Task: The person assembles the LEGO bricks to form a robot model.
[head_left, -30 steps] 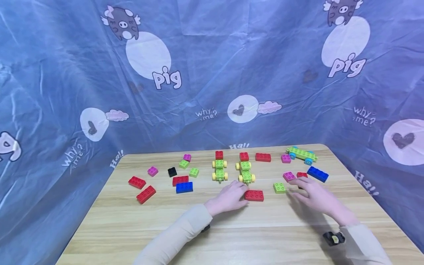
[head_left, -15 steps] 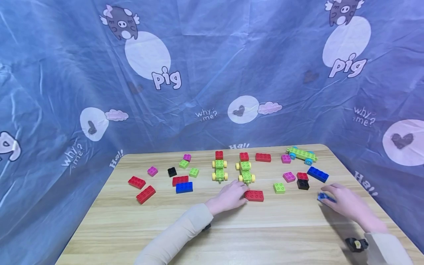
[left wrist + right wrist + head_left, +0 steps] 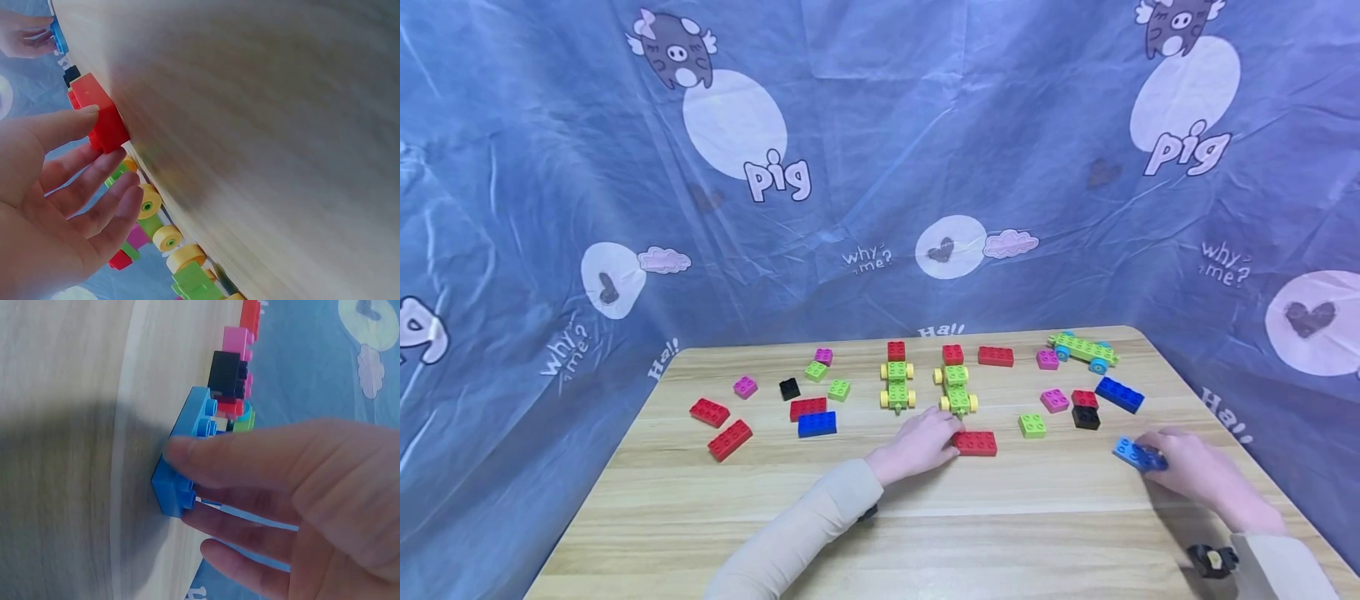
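Observation:
In the head view my left hand (image 3: pixel 919 446) rests at the left end of a red eight-stud brick (image 3: pixel 976 443) lying on the table. The left wrist view shows the thumb on one side of that red brick (image 3: pixel 100 115) and the index finger on the other, pinching it. At the right, my right hand (image 3: pixel 1197 473) pinches a light blue brick (image 3: pixel 1126 451). Seen from the right wrist, the thumb lies across the blue brick (image 3: pixel 192 415) and the fingers are behind its studs; part of the brick is hidden.
Two green bases with yellow wheels (image 3: pixel 897 392) stand beyond the left hand. Near the right hand lie a black brick (image 3: pixel 1086 417), a lime brick (image 3: pixel 1032 426) and a dark blue brick (image 3: pixel 1120 394). Several more bricks lie at the left, including a blue one (image 3: pixel 817 425).
My right hand has moved right and nearer from beside the black brick to the light blue brick, now pinched and slightly shifted. The left hand has stayed at the red brick.

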